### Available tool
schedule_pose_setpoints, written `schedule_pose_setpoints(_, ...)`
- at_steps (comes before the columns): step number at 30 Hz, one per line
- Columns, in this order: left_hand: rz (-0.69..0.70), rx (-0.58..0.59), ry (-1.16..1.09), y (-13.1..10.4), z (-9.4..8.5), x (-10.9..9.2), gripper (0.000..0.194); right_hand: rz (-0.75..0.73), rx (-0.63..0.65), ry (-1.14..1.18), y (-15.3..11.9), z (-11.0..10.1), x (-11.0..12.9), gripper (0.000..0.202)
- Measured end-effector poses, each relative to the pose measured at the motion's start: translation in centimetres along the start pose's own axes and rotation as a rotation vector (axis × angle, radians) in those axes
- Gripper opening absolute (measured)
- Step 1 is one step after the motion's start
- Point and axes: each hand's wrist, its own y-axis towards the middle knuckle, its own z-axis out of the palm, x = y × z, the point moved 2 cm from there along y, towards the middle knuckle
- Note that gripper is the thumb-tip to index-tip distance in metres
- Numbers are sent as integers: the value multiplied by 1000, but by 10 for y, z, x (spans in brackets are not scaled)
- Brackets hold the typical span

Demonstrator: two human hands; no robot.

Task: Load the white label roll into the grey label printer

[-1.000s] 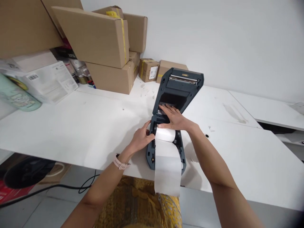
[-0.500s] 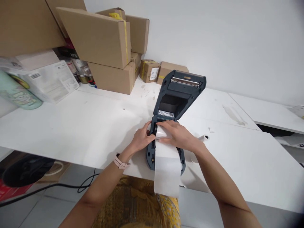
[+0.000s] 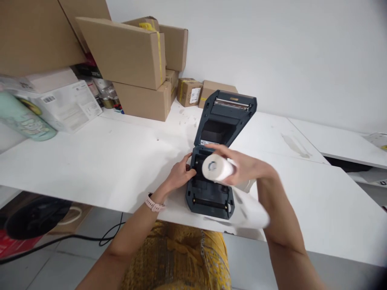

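A dark blue-grey printer (image 3: 208,203) stands on the white table with its lid (image 3: 219,117) raised. Its paper bay and a black roller near the front are exposed. Above the bay, my right hand (image 3: 242,165) grips a white paper roll (image 3: 213,168), its round end turned towards the left. A loose strip of the paper (image 3: 252,211) trails to the right, blurred by motion. My left hand (image 3: 180,174) rests on the printer's left edge, fingers at the rim and thumb over the bay, curled around the edge.
Cardboard boxes (image 3: 139,100) are stacked at the back left, with two small ones (image 3: 189,92) beside the lid. A mint green bottle (image 3: 27,121) and a white box (image 3: 68,106) lie far left. Black cables (image 3: 75,235) hang below the table's front edge.
My right hand has lifted the paper roll out of the printer bay and turned it, and the loose strip has swung to the right. My left hand has stayed at the printer's left edge.
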Motion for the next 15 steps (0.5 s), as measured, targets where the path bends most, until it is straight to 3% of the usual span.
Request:
schedule_pose_setpoints(3, 7, 23, 20, 0, -1, -1, 79, -39, -257, -28, -39, -34, -3, 101)
schedule_pose_setpoints(7, 18, 10, 47, -1, -2, -4, 77, 130, -501, -41, -62, -55, -35, 97)
schedule_pose_setpoints(15, 36, -16, 38, 0, 0, -1, 78, 357, -435, 122, -24, -12, -124, 90)
